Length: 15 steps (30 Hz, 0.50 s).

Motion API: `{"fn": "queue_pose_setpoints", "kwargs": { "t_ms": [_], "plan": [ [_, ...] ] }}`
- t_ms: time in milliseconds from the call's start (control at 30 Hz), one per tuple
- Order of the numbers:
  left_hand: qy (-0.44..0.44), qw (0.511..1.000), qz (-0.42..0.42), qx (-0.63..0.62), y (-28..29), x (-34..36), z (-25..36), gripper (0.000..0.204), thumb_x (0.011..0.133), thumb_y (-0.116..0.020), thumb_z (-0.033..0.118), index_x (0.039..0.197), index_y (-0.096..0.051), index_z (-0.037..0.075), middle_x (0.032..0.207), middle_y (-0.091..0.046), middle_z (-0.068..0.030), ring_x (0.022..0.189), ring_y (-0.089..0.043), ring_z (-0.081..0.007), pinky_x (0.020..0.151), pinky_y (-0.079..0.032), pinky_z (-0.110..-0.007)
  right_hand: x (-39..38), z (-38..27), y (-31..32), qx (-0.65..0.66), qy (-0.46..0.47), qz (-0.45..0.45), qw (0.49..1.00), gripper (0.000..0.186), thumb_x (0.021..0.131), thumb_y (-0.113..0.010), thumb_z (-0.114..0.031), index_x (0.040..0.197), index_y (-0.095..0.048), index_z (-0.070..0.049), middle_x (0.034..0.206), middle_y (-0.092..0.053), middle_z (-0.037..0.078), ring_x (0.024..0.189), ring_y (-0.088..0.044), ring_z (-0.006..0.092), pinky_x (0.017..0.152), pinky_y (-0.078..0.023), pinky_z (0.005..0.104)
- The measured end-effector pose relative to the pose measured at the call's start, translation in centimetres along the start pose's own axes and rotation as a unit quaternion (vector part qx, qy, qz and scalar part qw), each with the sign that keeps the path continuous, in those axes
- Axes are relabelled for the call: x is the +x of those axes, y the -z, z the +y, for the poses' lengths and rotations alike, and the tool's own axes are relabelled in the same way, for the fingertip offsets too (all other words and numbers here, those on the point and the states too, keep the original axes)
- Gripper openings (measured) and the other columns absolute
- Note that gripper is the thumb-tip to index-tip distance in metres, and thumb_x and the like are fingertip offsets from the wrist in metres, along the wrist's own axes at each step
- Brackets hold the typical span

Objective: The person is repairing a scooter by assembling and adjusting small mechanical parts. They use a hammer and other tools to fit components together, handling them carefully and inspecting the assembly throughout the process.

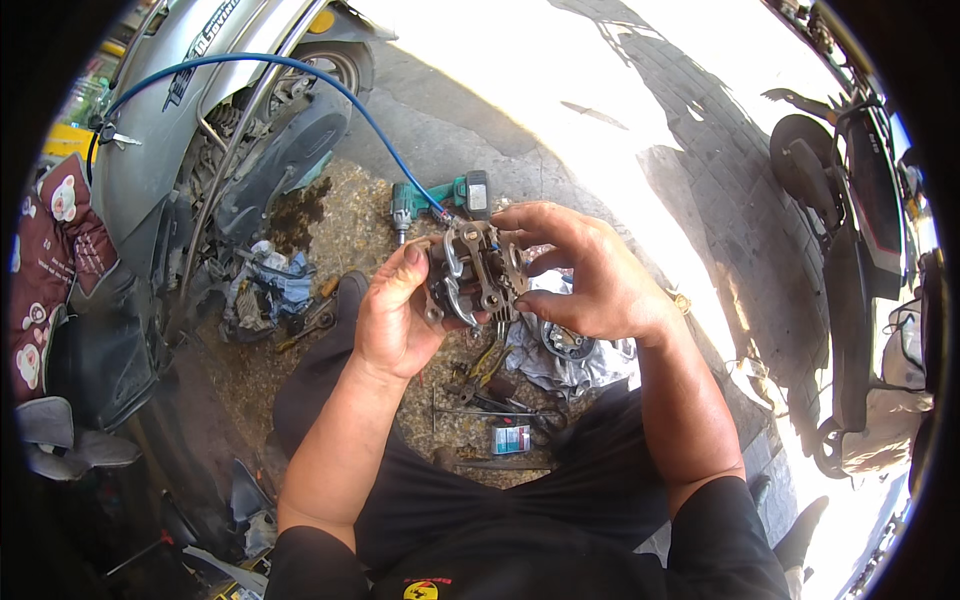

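Observation:
Between my hands, above the floor, is a metal engine part that looks like a scooter cylinder head (471,275), with bolt holes, rocker arms and a toothed sprocket on its right side. My left hand (392,315) grips it from the left and below, thumb up along its side. Curled round the sprocket side, my right hand (580,270) has its fingers at the top and its thumb at the lower edge. Palms and fingers hide the underside. A green cordless impact driver (437,200) lies just beyond the part.
Pliers (487,365), a long thin rod (490,411) and a small box (511,439) lie between my legs. Right of them, a round metal part (568,343) rests on a grey cloth (540,370). A partly stripped scooter (215,100) stands left, a blue hose (340,88) arching across; another bike (860,250) is right.

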<state>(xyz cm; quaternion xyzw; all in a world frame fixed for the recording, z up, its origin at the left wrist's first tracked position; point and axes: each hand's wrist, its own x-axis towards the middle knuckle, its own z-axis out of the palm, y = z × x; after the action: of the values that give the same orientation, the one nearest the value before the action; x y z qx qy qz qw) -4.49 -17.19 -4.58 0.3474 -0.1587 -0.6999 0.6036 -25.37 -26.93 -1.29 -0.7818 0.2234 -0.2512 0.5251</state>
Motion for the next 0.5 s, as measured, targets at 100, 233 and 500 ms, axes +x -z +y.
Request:
{"fn": "queue_pose_setpoints", "kwargs": {
  "t_ms": [100,233,500],
  "plan": [
    [-0.001,1.000,-0.007,-0.004,-0.08,-0.10,0.10,0.042,0.102,-0.049,0.034,0.126,-0.055,-0.001,0.114,-0.067,-0.0161,0.094,-0.070,-0.0284,0.069,-0.062,-0.042,-0.02,0.18,-0.17,0.009,-0.004,0.004,1.000,0.070,0.069,-0.074,0.010,0.134,-0.050,0.002,0.128,-0.058,0.016,0.113,-0.064,0.0267,0.089,-0.059,0.0384],
    [0.001,1.000,-0.013,0.002,-0.03,-0.20,0.20,0.042,0.102,-0.050,0.034,0.126,-0.056,0.000,0.114,-0.067,-0.0161,0.093,-0.070,-0.0285,0.068,-0.062,-0.042,-0.16,-0.07,-0.08,0.043,-0.063,0.003,0.997,0.068,0.071,-0.076,0.005,0.134,-0.051,0.002,0.125,-0.060,0.016,0.107,-0.065,0.0247,0.085,-0.059,0.0369],
    [0.001,1.000,-0.011,0.004,0.41,-0.11,0.07,0.035,0.102,-0.051,0.032,0.121,-0.057,0.004,0.115,-0.067,-0.0149,0.095,-0.070,-0.0301,0.067,-0.062,-0.046,0.11,-0.18,-0.48,0.007,-0.039,0.018,0.999,0.062,0.072,-0.074,-0.001,0.130,-0.052,0.004,0.117,-0.063,0.016,0.097,-0.067,0.0232,0.080,-0.059,0.0342]
  ]
}}
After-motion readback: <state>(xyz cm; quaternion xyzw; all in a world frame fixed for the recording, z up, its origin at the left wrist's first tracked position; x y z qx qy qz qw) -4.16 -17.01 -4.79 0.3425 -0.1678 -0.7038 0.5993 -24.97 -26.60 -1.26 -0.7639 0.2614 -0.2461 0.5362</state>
